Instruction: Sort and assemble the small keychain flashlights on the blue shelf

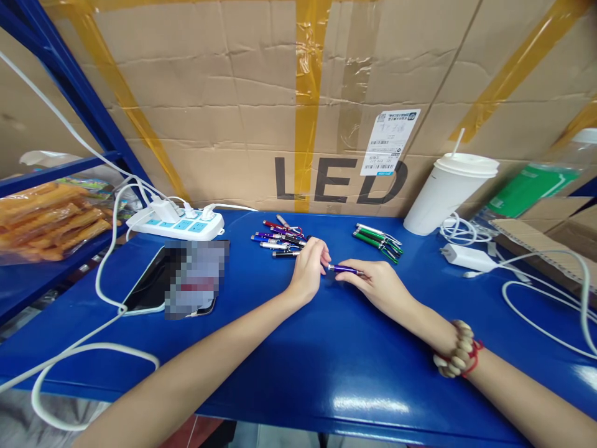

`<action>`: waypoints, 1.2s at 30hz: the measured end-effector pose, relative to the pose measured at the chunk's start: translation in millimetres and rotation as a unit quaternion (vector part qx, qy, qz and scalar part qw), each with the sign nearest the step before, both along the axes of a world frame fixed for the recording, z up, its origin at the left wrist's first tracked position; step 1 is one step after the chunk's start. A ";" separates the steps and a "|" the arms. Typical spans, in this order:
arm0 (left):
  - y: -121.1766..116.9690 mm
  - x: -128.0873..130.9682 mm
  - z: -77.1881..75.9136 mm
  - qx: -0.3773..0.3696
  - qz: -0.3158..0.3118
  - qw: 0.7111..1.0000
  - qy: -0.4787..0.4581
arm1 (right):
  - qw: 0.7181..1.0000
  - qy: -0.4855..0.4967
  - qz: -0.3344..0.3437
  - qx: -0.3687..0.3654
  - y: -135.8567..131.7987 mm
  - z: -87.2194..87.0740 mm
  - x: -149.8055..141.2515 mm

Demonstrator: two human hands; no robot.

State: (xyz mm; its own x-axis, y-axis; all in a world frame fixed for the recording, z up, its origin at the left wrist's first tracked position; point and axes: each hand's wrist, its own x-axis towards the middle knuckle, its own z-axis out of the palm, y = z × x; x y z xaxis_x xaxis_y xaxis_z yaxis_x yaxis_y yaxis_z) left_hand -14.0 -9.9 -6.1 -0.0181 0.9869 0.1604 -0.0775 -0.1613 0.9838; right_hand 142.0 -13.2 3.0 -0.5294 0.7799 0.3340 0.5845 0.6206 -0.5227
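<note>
Pinching a purple metal penlight (344, 270) near its right-hand end, the right hand (380, 283) leaves much of the shaft exposed toward the left hand (308, 264), a grip that seems chosen for control of a slim piece. Measured from the green penlight bundle (377, 241), the purple piece is to the left and nearer the wearer, raised just above the blue table (298, 373). The mixed-colour penlight pile (280, 238) sits well left of that bundle, and the gap presumably keeps the two groups from mingling; the white paper cup (438, 196), to the bundle's right, leaves the working spot free. The right hand comes in palm down, its thumb beneath and its fingers above the shaft. The left stands on edge with its fingers curled inward close to the free tip; whether it grips anything cannot be told, as its fingers hide the contact.
</note>
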 end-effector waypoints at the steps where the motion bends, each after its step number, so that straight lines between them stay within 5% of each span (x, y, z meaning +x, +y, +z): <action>1: 0.0 0.0 -0.1 0.000 -0.001 1.000 0.002 | 1.000 -0.001 0.000 -0.001 -0.3 0.2 -0.1; 36: -1.1 -0.1 1.4 -0.004 -0.018 0.999 0.030 | 0.997 -0.027 -0.023 0.071 -3.2 1.6 0.0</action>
